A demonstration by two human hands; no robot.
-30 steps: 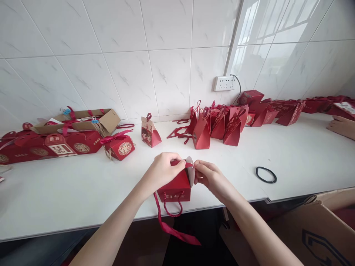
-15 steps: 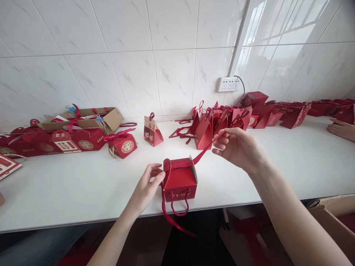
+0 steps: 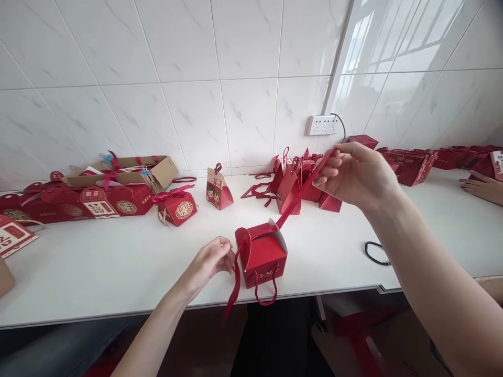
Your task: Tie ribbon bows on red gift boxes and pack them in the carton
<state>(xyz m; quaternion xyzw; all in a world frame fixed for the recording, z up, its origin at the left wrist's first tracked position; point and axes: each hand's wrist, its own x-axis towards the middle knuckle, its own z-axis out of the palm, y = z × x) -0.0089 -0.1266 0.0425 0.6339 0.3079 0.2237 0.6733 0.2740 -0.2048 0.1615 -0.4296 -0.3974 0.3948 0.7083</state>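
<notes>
A small red gift box (image 3: 262,254) stands near the table's front edge, with a twisted red cord handle (image 3: 266,302) hanging from its front. A red ribbon (image 3: 301,195) runs through the slots at its top. My right hand (image 3: 359,170) pinches the far end of this ribbon and holds it taut, up and to the right. The ribbon's other end hangs down the box's left side, past the table edge. Close to that side is my left hand (image 3: 214,262), its fingers loosely bent and apart, holding nothing I can see. Whether its fingertips touch the ribbon is unclear.
Red gift boxes (image 3: 94,201) line the back left beside an open cardboard box (image 3: 161,173). More red boxes (image 3: 291,191) stand behind the ribbon and along the right. A black loop (image 3: 377,253) lies on the table. Another person's hand (image 3: 481,184) rests at far right.
My right hand has moved up and right, drawing more ribbon through the box; the hanging end is shorter. The box has turned slightly, and my left fingers have come off its side flap.
</notes>
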